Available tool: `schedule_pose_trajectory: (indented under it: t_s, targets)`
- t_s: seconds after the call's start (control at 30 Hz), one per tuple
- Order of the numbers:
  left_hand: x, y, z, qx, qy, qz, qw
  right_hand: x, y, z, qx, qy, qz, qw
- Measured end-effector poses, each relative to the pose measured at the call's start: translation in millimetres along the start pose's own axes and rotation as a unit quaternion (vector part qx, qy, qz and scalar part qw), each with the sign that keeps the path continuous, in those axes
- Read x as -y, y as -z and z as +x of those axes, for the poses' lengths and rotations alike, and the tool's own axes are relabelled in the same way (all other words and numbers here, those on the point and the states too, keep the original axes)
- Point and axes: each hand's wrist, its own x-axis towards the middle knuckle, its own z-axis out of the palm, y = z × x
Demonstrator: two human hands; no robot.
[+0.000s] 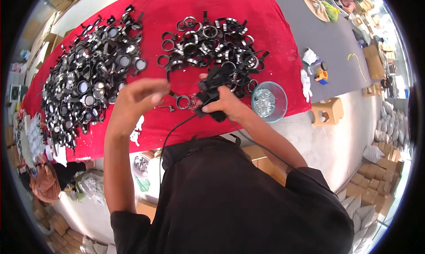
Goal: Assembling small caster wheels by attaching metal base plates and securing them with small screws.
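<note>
Head view: the right hand (226, 104) is wrapped tight around a black corded power tool (211, 91), its thin cable (175, 130) trailing off the table's near edge, while the left hand (141, 94) hangs loosely curled with pinched fingertips just beside a small black ring clamp (182, 101) lying on the red cloth (186, 1). Glossy black-and-metal rings lie in a big heap (90, 70) to the left and a smaller heap (212, 39) ahead, with bare cloth between them. A clear round bowl (268, 101) of shiny bits sits near the cloth's right edge.
</note>
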Motion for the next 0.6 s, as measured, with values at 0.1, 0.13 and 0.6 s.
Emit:
schedule_pose_trajectory:
  t_s: [0.1, 0.13, 0.6]
  targets:
    - [45.0, 13.9, -28.9, 0.010, 0.041, -0.019, 0.999, -24.9, -5.7, 5.3, 0.029, 0.016, -0.040, 0.999]
    - [57.5, 15.4, -38.2, 0.012, 0.072, -0.037, 0.997, -25.9, -13.4, 5.7, 0.029, 0.017, -0.038, 0.999]
    - [113.7, -76.0, -19.9, -0.122, 0.067, -0.159, 0.977, -29.0, -85.2, 15.3, 0.048, -0.014, -0.299, 0.953]
